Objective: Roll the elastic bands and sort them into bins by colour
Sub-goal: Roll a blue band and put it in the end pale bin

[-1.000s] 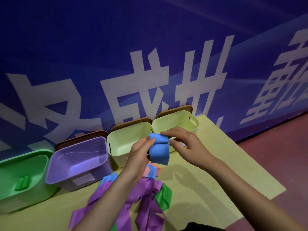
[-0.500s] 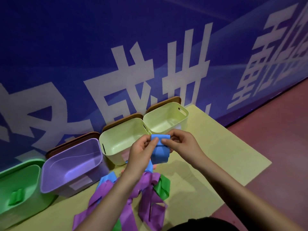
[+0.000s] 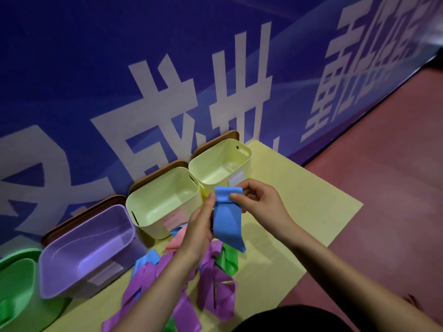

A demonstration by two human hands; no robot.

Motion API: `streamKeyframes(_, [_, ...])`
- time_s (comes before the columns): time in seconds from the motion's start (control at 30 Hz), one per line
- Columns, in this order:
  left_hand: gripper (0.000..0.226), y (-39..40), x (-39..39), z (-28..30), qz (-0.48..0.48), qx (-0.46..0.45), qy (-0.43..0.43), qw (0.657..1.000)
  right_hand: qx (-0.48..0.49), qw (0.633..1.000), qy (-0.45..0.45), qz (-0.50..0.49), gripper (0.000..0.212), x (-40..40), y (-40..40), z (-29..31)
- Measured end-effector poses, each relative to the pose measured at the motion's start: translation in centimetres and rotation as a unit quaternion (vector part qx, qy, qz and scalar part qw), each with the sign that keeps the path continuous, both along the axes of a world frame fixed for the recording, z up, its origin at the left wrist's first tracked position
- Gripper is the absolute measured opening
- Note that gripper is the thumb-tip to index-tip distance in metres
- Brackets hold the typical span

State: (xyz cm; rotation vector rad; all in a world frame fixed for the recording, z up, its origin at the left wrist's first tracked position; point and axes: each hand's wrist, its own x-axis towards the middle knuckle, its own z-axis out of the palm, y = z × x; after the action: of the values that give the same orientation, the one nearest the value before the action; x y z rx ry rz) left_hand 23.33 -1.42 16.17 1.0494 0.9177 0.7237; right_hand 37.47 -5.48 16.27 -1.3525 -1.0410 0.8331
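Spanning the lower half of the frame, a pale yellow mat (image 3: 299, 195) carries four plastic bins along the blue wall: green (image 3: 14, 283), purple (image 3: 84, 255) and two cream (image 3: 165, 202) (image 3: 223, 164). A loose heap of purple, green, blue and pink elastic bands (image 3: 215, 288) lies at lower centre. Above it, mid-frame, the left hand (image 3: 199, 228) and right hand (image 3: 261, 202) both pinch the folded top of a flat blue elastic band (image 3: 227, 221), its tail hanging free.

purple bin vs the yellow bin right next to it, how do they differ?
Colour: the purple bin is lilac, the yellow bin pale yellow-green. Shape: the purple bin looks wider and shallower, the yellow bin deeper and squarer. Pose: the purple bin tips forward towards the camera, while the yellow bin sits closer to upright. Both hold no bands, carry a pale label and have a brown lid behind them.
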Motion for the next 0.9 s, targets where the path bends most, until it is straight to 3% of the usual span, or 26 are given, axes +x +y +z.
streamKeyframes(0.07, [0.050,0.0,-0.3,-0.3,0.001,-0.018,0.009,1.000,0.008,0.999,-0.042,-0.006,0.005,0.0,-0.2,-0.2])
streamKeyframes(0.17, [0.059,-0.1,-0.6,-0.2,-0.005,-0.020,0.009,1.000,0.059,0.976,-0.210,0.000,0.003,0.1,-0.6,-0.7])
streamKeyframes(0.33, [0.040,0.0,-0.4,-0.1,-0.004,-0.017,-0.025,1.000,0.156,0.903,-0.400,0.021,0.014,1.0,-0.7,-0.6])
streamKeyframes(0.43, [0.034,0.1,-0.2,0.0,0.006,-0.027,-0.045,0.999,0.188,0.878,-0.440,0.014,0.021,1.4,-0.6,-0.8])
streamKeyframes(0.53, [0.029,0.0,0.0,0.0,0.005,-0.006,-0.031,0.999,0.166,0.888,-0.425,0.052,0.034,1.8,-0.6,-0.9])
streamKeyframes(0.77, [0.025,-0.5,1.0,0.0,0.042,0.016,-0.018,0.999,0.090,0.951,-0.253,0.153,0.055,2.4,-0.8,-0.3])
streamKeyframes(0.9, [0.020,-0.3,1.2,-0.3,0.070,0.063,0.013,0.995,0.031,0.982,-0.135,0.131,0.039,2.2,-0.7,-0.7])
